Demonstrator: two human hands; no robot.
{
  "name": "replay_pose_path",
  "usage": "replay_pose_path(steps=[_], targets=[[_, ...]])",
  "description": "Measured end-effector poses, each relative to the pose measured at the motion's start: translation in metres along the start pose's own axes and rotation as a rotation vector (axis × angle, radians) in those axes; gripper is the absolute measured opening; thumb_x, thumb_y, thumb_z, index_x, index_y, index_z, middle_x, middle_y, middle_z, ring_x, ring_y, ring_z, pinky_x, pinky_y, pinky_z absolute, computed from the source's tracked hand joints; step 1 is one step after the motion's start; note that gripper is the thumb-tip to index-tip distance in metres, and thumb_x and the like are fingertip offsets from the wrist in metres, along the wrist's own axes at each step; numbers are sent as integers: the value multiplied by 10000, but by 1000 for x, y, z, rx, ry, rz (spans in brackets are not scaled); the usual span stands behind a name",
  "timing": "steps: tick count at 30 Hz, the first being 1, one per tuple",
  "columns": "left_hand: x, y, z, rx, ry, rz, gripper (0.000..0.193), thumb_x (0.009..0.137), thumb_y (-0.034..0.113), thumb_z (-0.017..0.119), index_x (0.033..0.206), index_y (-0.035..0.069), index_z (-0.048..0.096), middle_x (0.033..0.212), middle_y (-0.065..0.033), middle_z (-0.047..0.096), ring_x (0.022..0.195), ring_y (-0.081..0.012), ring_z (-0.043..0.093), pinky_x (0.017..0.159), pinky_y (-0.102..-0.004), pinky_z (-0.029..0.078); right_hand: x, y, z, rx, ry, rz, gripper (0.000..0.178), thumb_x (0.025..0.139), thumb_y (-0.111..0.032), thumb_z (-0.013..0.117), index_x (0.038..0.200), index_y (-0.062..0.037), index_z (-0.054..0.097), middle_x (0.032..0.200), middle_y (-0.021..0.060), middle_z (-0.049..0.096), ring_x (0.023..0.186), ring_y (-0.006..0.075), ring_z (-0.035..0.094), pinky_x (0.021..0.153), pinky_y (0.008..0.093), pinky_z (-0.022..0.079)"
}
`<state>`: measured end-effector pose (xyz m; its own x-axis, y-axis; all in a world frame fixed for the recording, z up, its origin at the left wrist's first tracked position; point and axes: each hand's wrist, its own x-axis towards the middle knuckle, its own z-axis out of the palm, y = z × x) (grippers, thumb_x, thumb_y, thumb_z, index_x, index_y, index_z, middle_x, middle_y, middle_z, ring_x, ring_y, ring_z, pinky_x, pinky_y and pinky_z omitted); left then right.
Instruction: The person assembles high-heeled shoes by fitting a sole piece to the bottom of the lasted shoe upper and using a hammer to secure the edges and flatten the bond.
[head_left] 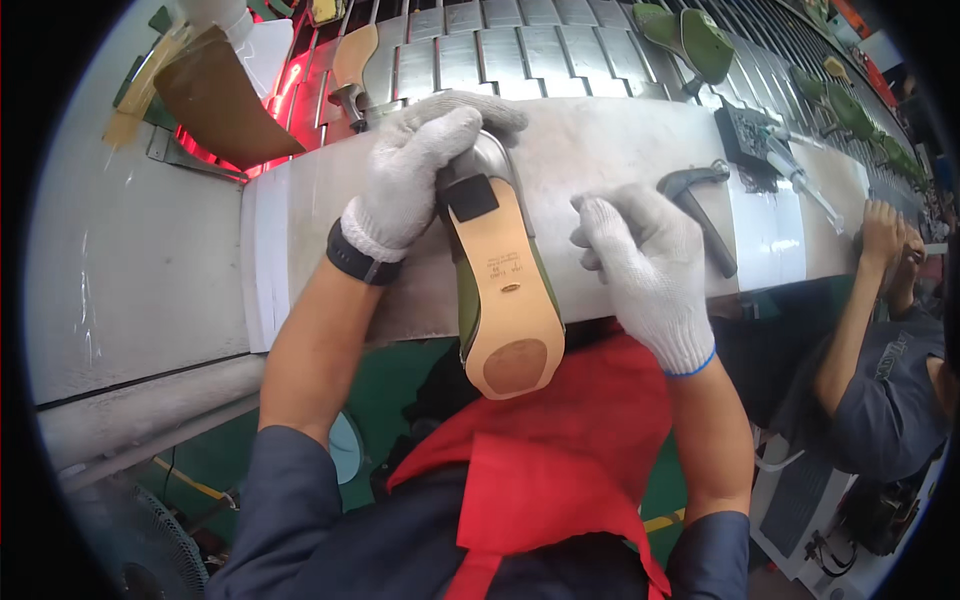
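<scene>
A shoe (508, 290) lies sole up, with a tan sole, a dark oval patch near its toe and green upper showing along the sides. A black block (471, 198) sits at its heel end. My left hand (425, 150), in a white knit glove, is closed around the heel end, beside a shiny metal piece (490, 158); its far fingers are partly hidden. To the right of the shoe, apart from it, my right hand (640, 250) is gloved too, fingers curled in toward the thumb. Whatever it may pinch cannot be made out.
A hammer (705, 215) lies on the bench (590, 140) right of my right hand. Beyond are a black box (748, 145), a syringe-like tool (803, 185) and a metal slat conveyor (480, 60) bearing green shoes (690, 45). A co-worker's arm (850, 310) is at the right.
</scene>
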<state>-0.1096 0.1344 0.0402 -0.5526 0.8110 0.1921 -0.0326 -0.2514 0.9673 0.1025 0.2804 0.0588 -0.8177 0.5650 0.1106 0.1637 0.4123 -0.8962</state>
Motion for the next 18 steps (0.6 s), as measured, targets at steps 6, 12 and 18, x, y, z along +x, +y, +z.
replay_pose_path(steps=[6, 12, 18], targets=[[3, 16, 31, 203, -214, -18, 386, 1169, 308, 578, 1188, -20, 780, 1046, -62, 787, 962, -121, 712, 898, -295, 580, 7, -57, -10, -293, -65, -316, 250, 997, -200, 765, 1172, -21, 772, 894, 169, 768, 797, 297, 769, 737, 411, 595], [19, -5, 36, 383, -162, 117, 404, 1163, 337, 603, 1228, -21, 781, 1050, -47, 781, 1016, -107, 704, 913, -286, 560, 18, -46, -1, -684, 26, -464, 217, 1005, -216, 738, 1080, -13, 760, 967, 234, 753, 905, 437, 747, 795, 494, 588], [16, 17, 51, 311, -225, -108, 388, 1155, 327, 585, 1305, 28, 782, 1213, -134, 821, 1102, -206, 749, 1010, -354, 566, 21, -34, 2, -812, 121, -472, 227, 1016, -223, 725, 1049, -2, 762, 1020, 237, 763, 961, 453, 739, 847, 517, 577]])
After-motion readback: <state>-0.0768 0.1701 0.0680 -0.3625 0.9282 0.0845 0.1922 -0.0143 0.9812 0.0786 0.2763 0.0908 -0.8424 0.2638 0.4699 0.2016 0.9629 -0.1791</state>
